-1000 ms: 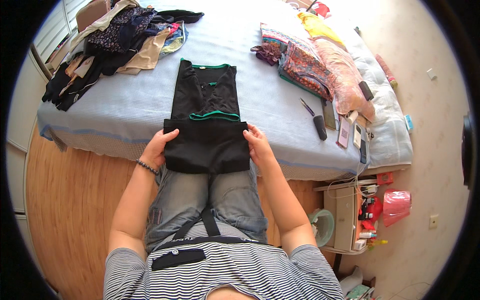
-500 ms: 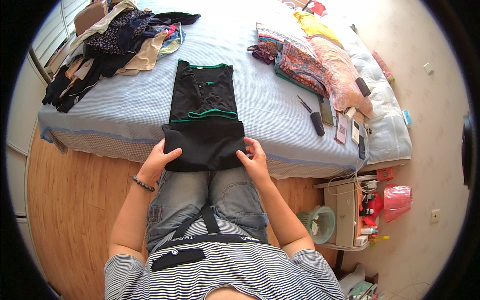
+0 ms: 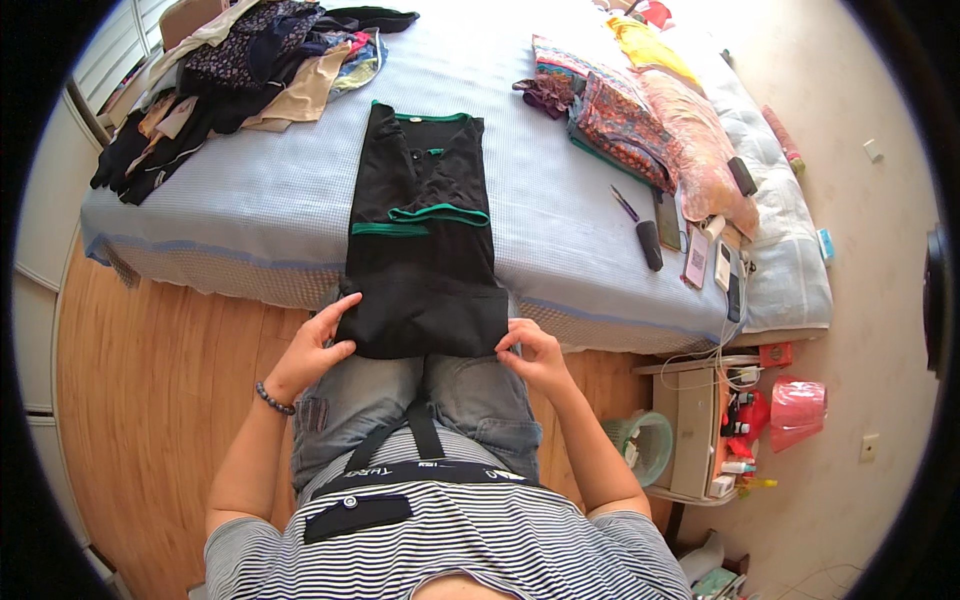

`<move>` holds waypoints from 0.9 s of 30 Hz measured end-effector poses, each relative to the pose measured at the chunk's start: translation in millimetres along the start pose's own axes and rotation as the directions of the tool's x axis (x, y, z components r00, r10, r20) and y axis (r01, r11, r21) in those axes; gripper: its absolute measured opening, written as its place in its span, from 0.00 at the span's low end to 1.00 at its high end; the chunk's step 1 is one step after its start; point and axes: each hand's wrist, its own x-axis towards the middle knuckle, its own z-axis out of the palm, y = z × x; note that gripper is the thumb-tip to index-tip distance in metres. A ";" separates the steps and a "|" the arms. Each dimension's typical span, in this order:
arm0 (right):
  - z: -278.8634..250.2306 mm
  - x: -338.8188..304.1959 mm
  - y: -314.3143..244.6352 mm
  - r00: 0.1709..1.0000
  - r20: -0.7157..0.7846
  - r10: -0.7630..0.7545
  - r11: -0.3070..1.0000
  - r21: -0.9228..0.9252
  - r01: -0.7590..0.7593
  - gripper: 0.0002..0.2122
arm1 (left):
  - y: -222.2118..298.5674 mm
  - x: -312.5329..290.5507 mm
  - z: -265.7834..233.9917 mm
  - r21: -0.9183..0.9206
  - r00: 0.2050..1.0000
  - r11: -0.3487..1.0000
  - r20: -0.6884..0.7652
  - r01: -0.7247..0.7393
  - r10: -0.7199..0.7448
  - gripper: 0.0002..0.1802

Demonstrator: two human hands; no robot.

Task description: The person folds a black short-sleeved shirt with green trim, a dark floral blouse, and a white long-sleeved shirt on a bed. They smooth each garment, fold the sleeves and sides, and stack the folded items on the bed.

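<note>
A black short-sleeved shirt (image 3: 425, 265) with green trim lies lengthwise over the bed's near edge, its sleeves folded inward. Its lower end is turned up in a short fold and rests over my thighs. At the left end of this fold, my left hand (image 3: 318, 348), with a dark bead bracelet at the wrist, has thumb and index finger on the cloth, the other fingers partly hidden. My right hand (image 3: 537, 352) pinches the fold's right corner between thumb and fingers.
A heap of mixed clothes (image 3: 250, 75) covers the bed's far left. Folded patterned cloths (image 3: 620, 120) and a pink pillow (image 3: 685, 150) lie at right, near pens, a dark case (image 3: 649, 245) and phones (image 3: 697, 258). A green bin (image 3: 645, 450) stands beside a small cabinet (image 3: 690, 430).
The turned-up fold has come down toward me and is shorter, uncovering more of the shirt and a green sleeve edge. Both hands have moved slightly nearer my body.
</note>
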 end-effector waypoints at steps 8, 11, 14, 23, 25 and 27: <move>12.4 -6.8 -14.5 0.950 -0.117 0.291 0.945 0.190 -0.266 0.16 | 0.1 -15.5 9.4 0.037 0.987 0.999 -0.162 0.006 0.000 0.31; 20.1 3.4 -15.3 0.898 -0.146 0.415 0.888 0.278 -0.365 0.21 | -1.9 -8.2 7.2 -0.106 0.989 0.993 -0.132 0.058 -0.072 0.30; 18.7 22.6 -4.9 0.882 -0.098 0.460 0.834 0.387 -0.392 0.24 | 10.8 12.3 2.6 -0.254 0.990 0.966 -0.116 0.050 -0.081 0.32; -1.9 61.4 -13.5 0.949 -0.254 -0.187 0.755 -0.655 -0.027 0.22 | 28.7 74.3 -14.5 0.879 0.854 0.441 -0.080 -0.183 0.514 0.25; 9.2 80.2 -14.0 0.984 -0.070 -0.161 0.828 -0.552 0.097 0.19 | 31.8 90.2 5.7 0.870 0.953 0.448 0.072 -0.204 0.296 0.24; 32.9 92.6 -16.5 0.998 0.063 0.011 0.751 -0.659 0.033 0.20 | 16.5 101.4 20.8 0.952 0.959 0.247 0.118 -0.184 0.258 0.25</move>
